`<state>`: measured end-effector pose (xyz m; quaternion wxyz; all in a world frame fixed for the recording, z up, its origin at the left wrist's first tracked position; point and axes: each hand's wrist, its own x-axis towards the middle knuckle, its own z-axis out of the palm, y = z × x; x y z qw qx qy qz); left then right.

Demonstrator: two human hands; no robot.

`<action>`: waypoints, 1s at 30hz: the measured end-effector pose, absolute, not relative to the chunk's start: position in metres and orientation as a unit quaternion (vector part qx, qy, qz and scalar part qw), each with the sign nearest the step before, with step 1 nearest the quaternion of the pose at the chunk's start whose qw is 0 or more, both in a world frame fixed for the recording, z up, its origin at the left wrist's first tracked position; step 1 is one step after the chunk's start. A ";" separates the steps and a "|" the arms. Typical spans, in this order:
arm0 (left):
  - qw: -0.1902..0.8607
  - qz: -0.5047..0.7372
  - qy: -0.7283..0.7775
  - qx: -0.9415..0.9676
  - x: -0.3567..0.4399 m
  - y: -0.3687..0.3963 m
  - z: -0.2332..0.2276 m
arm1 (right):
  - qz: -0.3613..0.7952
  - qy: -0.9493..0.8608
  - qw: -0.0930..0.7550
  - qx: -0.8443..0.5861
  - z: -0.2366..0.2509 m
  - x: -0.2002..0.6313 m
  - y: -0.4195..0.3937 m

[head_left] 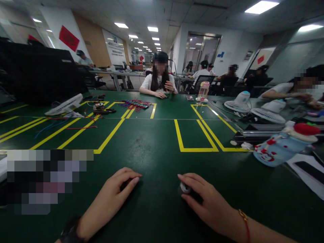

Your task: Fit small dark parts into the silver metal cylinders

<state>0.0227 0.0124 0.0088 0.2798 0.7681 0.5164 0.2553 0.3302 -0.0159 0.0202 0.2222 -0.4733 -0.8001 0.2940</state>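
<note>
1. Spreading across the whole foreground, the green table (pixel 146 141) carries everything that matters here. Yellow tape outlines (pixel 198 150) lie beyond both hands; the small thing sits on the person's side of the right-hand one.

2. Reaching in from the lower right, the person's right hand (pixel 206 197) is low over the surface, its forearm slanting inward and the back of the hand turned up. Thumb and forefinger point left and slightly forward, bent round the thing like a loose pincer; the other fingers are partly hidden.

3. Coming in from the lower left, the left hand (pixel 120 187) mirrors that slant. Its fingers are relaxed and curved, thumb tip near forefinger, with nothing visible between them. Its fingertips aim forward and to the right.

4. Sitting between the right thumb and forefinger, the small round silvery thing (pixel 185 188) seems to be lightly pinched; whether it also rests on the table cannot be told. It lies at the left end of that hand, and the left hand is well apart from it across a stretch of green. Squat and partly covered, it shows no clear long axis.
</note>
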 end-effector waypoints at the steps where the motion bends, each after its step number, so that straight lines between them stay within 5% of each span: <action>1: 0.275 0.258 0.511 0.773 0.032 0.010 0.013 | 0.302 -0.790 0.234 -0.480 0.016 0.331 -0.016; 11: 0.277 0.276 0.407 0.825 0.141 0.010 0.055 | 0.373 -0.731 0.289 -0.493 0.009 0.328 -0.014; 30: 0.312 0.247 0.452 0.799 0.091 0.013 0.017 | 0.293 -0.731 0.300 -0.539 0.015 0.351 -0.015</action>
